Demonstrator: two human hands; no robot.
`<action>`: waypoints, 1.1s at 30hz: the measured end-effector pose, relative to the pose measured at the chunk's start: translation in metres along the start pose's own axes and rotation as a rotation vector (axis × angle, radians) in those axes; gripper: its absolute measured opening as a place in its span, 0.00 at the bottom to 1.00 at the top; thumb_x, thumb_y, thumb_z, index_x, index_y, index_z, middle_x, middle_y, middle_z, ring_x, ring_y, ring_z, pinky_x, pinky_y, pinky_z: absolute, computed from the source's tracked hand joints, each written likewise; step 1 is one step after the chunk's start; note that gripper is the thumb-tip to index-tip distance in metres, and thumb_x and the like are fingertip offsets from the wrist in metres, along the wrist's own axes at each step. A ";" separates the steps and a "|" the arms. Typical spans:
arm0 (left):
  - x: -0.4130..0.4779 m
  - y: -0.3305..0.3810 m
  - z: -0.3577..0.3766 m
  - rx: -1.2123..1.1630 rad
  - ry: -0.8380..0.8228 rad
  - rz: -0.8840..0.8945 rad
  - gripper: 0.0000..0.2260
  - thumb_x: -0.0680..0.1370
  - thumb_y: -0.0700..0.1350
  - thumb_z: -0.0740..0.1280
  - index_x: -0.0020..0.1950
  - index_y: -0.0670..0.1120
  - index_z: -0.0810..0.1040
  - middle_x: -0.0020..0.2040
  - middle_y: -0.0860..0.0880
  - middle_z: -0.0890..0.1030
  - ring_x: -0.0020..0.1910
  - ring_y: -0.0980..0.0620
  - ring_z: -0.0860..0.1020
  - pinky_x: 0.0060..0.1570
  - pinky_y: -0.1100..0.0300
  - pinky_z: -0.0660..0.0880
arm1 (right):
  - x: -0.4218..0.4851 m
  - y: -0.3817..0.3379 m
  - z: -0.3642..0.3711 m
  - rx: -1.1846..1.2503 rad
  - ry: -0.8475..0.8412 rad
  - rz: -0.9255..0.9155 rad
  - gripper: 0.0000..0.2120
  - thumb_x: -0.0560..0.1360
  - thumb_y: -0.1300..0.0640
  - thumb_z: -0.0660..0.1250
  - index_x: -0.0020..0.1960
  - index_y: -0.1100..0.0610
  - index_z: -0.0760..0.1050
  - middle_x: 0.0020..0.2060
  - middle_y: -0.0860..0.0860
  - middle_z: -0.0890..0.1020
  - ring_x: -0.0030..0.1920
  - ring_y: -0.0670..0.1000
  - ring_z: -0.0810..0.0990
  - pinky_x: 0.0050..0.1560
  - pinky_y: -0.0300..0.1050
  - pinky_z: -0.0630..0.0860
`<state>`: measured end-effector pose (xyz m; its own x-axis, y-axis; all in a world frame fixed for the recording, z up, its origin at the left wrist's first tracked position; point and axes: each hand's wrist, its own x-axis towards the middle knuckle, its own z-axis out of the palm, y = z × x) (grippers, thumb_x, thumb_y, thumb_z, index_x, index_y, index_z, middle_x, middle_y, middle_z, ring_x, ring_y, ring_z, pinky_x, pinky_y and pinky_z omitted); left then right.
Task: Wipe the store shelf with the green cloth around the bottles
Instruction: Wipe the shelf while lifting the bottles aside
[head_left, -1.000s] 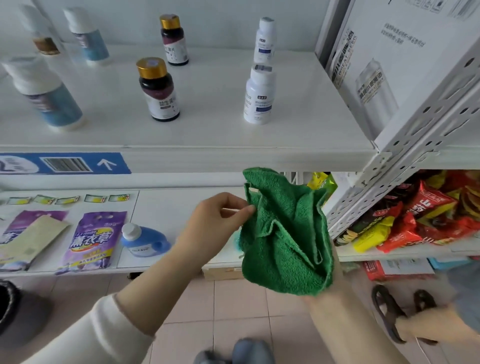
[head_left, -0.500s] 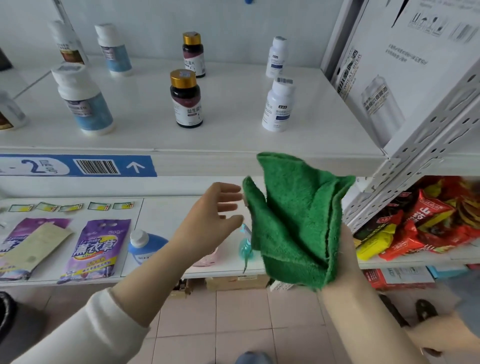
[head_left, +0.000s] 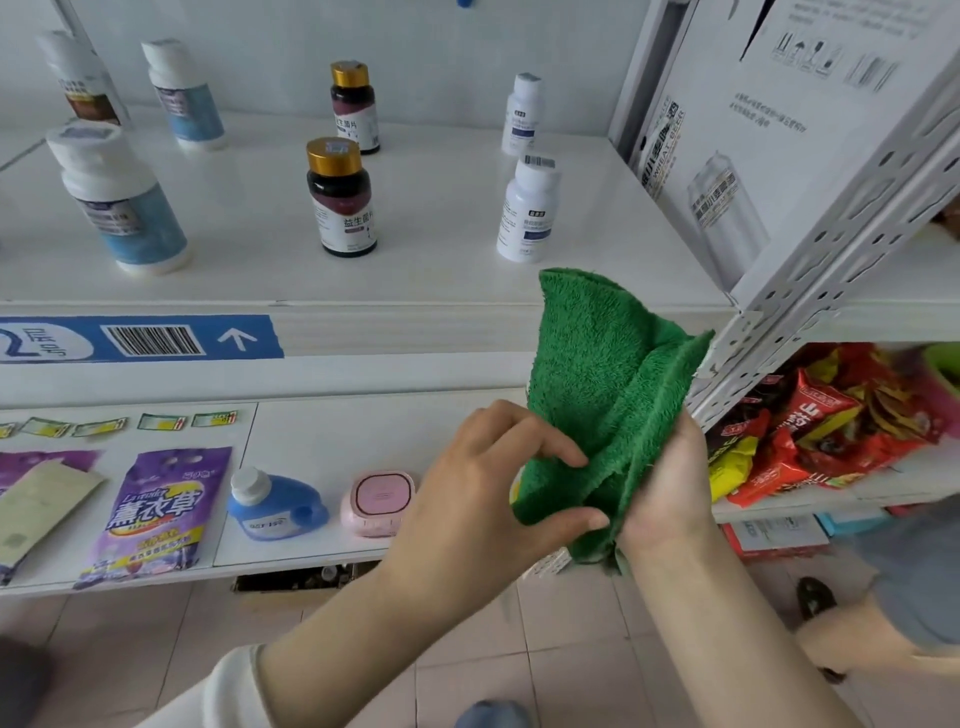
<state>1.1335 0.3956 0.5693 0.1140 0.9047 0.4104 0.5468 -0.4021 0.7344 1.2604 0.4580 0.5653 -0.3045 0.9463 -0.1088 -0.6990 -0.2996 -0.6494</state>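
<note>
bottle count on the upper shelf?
7. Left: brown-label bottle and small blue-label bottle at back, large blue-label bottle in front. Middle: rear gold-capped bottle, front gold-capped bottle. Right: rear white bottle, front white bottle. More may hide beyond the left edge.

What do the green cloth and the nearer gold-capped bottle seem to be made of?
The green cloth: probably terry or microfibre, matte; fuzzy pile and limp folds show. The nearer gold-capped bottle: dark, glossy glass or plastic, cannot tell which; its cap shines like metal or metallised plastic.
</note>
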 end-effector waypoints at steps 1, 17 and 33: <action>0.000 0.000 0.002 -0.017 -0.001 -0.007 0.11 0.68 0.51 0.73 0.47 0.50 0.78 0.44 0.56 0.76 0.46 0.62 0.72 0.46 0.72 0.67 | 0.000 -0.001 -0.001 -0.003 -0.002 0.009 0.20 0.66 0.45 0.56 0.38 0.54 0.83 0.37 0.54 0.84 0.39 0.52 0.83 0.41 0.45 0.80; 0.041 -0.036 -0.021 -0.568 -0.214 -0.343 0.16 0.70 0.50 0.66 0.43 0.36 0.73 0.35 0.50 0.76 0.39 0.56 0.74 0.46 0.66 0.72 | -0.003 -0.031 0.016 -0.105 -0.254 0.008 0.18 0.75 0.49 0.57 0.48 0.57 0.82 0.46 0.52 0.84 0.51 0.53 0.81 0.49 0.42 0.78; 0.026 -0.048 -0.038 -0.329 0.021 -0.523 0.19 0.67 0.45 0.74 0.55 0.54 0.72 0.38 0.51 0.81 0.38 0.55 0.80 0.44 0.62 0.76 | -0.010 -0.008 -0.038 -0.910 0.266 0.262 0.31 0.65 0.55 0.75 0.65 0.55 0.67 0.52 0.53 0.80 0.54 0.52 0.79 0.58 0.48 0.74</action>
<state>1.0785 0.4325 0.5656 -0.1185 0.9921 -0.0413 0.2404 0.0691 0.9682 1.2932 0.4556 0.5428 -0.1448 0.8934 -0.4252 0.1692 -0.4011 -0.9003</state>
